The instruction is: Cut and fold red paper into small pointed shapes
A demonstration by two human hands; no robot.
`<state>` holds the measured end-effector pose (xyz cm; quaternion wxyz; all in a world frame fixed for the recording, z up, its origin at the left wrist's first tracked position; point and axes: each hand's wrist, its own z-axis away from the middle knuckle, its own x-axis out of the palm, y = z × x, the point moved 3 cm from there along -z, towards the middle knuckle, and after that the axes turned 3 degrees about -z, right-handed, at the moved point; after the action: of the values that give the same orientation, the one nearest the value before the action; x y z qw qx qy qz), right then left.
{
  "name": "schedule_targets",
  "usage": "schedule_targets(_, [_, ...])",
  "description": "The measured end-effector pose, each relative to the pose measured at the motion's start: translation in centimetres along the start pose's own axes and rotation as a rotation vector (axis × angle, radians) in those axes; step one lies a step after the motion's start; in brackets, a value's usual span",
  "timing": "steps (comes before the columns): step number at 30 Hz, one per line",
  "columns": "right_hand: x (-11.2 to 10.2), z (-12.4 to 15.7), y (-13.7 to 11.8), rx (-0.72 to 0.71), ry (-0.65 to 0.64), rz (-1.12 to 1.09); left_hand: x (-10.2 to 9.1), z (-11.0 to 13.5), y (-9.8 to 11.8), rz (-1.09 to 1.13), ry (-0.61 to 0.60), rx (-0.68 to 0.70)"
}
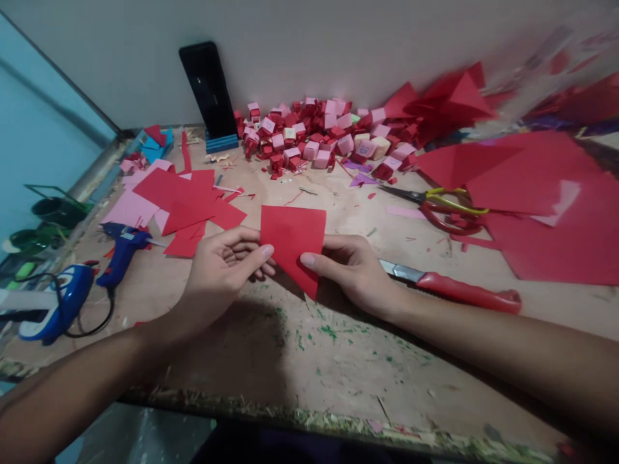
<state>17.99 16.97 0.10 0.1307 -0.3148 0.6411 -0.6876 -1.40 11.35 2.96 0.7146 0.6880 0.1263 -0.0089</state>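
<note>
in the head view, the likeliest slip is the red paper (pixel 293 245) creasing crooked or tearing, since it is thin and held only at two edges; an uneven pull from either side would probably skew it. the cutter (pixel 454 290) with the red handle lies on the table (pixel 338 374) just behind the right wrist, its blade end pointing toward the hand, so a careless backward sweep could nick skin or knock it away. the scissors (pixel 435 206) lie farther back and look less of a worry, as does the blue glue gun (pixel 123 248) off to the left, though its cord could snag an arm. the left hand (pixel 220 267) pinches the paper's left edge between thumb and fingers, and the right hand (pixel 351 267) pinches the right edge, the two hands apart with the sheet between them. the paper is held just over the table's middle, in front of the pile of small red and pink cubes (pixel 319 138). it is plain red, flat on top, with straight upper edges and a lower part running down to a point, which suggests a fold.
</note>
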Motion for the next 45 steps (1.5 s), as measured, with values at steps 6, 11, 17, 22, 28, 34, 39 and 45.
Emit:
schedule_targets(6, [-0.1, -0.2, -0.3, 0.000, 0.019, 0.066, 0.0, -0.4, -0.1, -0.010, -0.004, 0.007])
schedule_targets(11, [-0.1, -0.2, -0.1, 0.032, 0.024, 0.003, -0.2, -0.3, 0.0, -0.011, 0.041, 0.021])
schedule_targets(17, [-0.5, -0.4, 0.5, 0.061, 0.063, -0.080, -0.3, 0.0, -0.2, -0.022, 0.020, 0.033])
schedule_targets(22, [-0.8, -0.4, 0.6, 0.104, 0.131, -0.061, -1.0, 0.1, -0.6, -0.101, 0.037, 0.125])
schedule_targets(28, [-0.5, -0.2, 0.1, 0.044, 0.081, 0.016, -1.3, 0.2, -1.2, 0.011, -0.037, 0.047])
schedule_targets(34, [-0.4, 0.1, -0.5, -0.022, 0.031, 0.147, -0.5, 0.1, -0.8, 0.081, -0.169, -0.064])
schedule_targets(39, [-0.4, 0.0, -0.9, -0.064, 0.017, 0.205, -0.8, -0.2, -1.0, 0.097, -0.210, -0.116])
schedule_targets(45, [-0.2, 0.1, -1.2, -0.129, -0.023, 0.297, -0.6, 0.0, -0.2, -0.009, -0.237, -0.170])
